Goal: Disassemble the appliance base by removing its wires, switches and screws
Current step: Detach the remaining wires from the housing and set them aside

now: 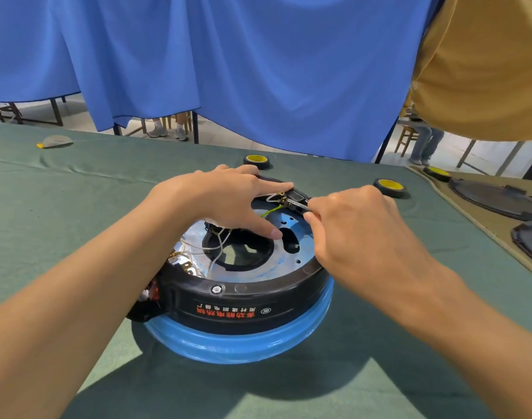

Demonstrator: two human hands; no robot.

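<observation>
Several wires (219,246) and a rim screw (217,289) remain on the appliance base (243,300) on the tabletop (77,192). My left hand (225,195) steadies it, fingers spread; my right hand (358,219) pinches a slim tool (293,202) at its socket (301,194).

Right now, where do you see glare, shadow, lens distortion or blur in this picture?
Head view: glare whitens the left side of the plate; head view: a dark shadow covers the cloth in front of the base; head view: the wide lens stretches the left forearm and right forearm and bows the curtain; head view: the tool pinched by the right hand looks soft.
</observation>
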